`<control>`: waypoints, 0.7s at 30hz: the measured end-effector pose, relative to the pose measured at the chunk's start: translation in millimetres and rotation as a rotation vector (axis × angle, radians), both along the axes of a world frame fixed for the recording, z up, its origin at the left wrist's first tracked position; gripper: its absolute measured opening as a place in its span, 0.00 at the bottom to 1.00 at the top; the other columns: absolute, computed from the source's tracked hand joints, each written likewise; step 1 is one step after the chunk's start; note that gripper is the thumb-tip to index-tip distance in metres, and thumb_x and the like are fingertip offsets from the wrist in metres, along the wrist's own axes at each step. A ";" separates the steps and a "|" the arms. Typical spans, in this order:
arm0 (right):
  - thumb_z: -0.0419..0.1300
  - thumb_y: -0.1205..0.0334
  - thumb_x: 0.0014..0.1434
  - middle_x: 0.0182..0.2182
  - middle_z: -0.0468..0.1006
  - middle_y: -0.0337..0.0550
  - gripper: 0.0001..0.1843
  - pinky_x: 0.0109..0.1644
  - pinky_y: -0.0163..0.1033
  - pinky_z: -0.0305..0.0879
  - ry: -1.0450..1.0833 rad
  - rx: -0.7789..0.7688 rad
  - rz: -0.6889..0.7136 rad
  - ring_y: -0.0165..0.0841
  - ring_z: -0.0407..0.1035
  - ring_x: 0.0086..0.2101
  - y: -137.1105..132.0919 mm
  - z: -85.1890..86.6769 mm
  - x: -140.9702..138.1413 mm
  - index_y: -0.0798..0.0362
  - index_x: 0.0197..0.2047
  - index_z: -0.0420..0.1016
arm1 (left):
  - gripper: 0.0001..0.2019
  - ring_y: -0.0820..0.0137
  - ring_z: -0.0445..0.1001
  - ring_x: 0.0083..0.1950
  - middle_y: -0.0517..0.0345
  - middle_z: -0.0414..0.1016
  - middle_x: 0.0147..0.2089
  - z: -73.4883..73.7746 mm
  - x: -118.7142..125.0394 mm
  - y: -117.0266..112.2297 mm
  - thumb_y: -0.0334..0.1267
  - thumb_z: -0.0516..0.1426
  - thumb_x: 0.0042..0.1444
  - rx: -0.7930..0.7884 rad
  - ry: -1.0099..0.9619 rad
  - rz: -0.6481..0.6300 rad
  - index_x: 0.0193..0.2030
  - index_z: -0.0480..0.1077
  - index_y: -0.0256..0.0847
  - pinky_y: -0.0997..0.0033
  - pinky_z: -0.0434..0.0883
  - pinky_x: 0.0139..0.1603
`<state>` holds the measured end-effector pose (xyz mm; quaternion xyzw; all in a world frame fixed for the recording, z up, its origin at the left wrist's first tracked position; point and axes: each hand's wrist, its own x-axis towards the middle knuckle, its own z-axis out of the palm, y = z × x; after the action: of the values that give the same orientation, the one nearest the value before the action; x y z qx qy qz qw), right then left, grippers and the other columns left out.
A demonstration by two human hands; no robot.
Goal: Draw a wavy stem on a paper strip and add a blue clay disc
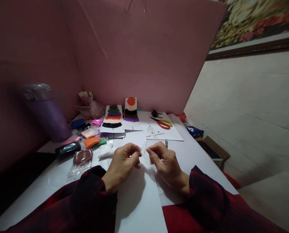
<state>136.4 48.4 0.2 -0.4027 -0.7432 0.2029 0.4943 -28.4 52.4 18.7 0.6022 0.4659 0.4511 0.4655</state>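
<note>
Both hands meet over the white paper [141, 200], fingertips a short gap apart. A thin, whitish see-through piece of plastic [145, 154], which looks like a small bag, hangs between them. My left hand [123, 163] pinches its left edge with thumb and forefinger. On the other edge, my right hand [167, 165] grips it in a pinch too. Whether anything is inside the plastic is too faint to tell. Just left of my left hand lies a clear packet of white clay [105, 150]. A small fork [166, 143] sticks out beyond my right hand.
Clay packets in brown [82, 158], black [68, 149] and orange [92, 141] crowd the left side. Behind them leans a purple bottle [49, 115]. Cards with coloured clay bands [113, 117] stand at the back, with scissors [164, 125] to their right. A cardboard box [213, 149] sits beyond the right edge.
</note>
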 end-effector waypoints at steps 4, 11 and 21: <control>0.54 0.61 0.63 0.20 0.64 0.32 0.08 0.26 0.31 0.56 0.011 -0.041 -0.089 0.25 0.58 0.20 3.7 1.7 3.2 0.52 0.32 0.66 | 0.06 0.78 0.67 0.21 0.63 0.70 0.25 4.1 -3.0 -2.8 0.33 0.54 0.47 -0.032 -0.032 -0.165 0.31 0.70 0.36 0.77 0.67 0.22; 0.53 0.60 0.64 0.20 0.63 0.32 0.08 0.25 0.32 0.55 0.048 -0.024 -0.074 0.26 0.57 0.20 10.2 -2.7 9.5 0.51 0.33 0.64 | 0.09 0.73 0.72 0.28 0.58 0.72 0.33 8.3 -7.3 -1.2 0.26 0.55 0.43 -0.151 -0.231 -0.114 0.35 0.69 0.36 0.74 0.71 0.26; 0.52 0.65 0.63 0.21 0.66 0.34 0.06 0.26 0.31 0.55 -0.125 0.116 0.002 0.26 0.59 0.21 9.2 -1.0 8.2 0.52 0.33 0.65 | 0.11 0.80 0.67 0.23 0.58 0.71 0.25 5.3 -11.7 0.2 0.33 0.67 0.45 -0.534 -0.497 -0.402 0.31 0.70 0.31 0.82 0.65 0.23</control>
<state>144.6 57.6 -0.8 -0.3846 -0.7833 0.1345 0.4694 -40.1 52.6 24.0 0.4122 0.3129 0.3463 0.7825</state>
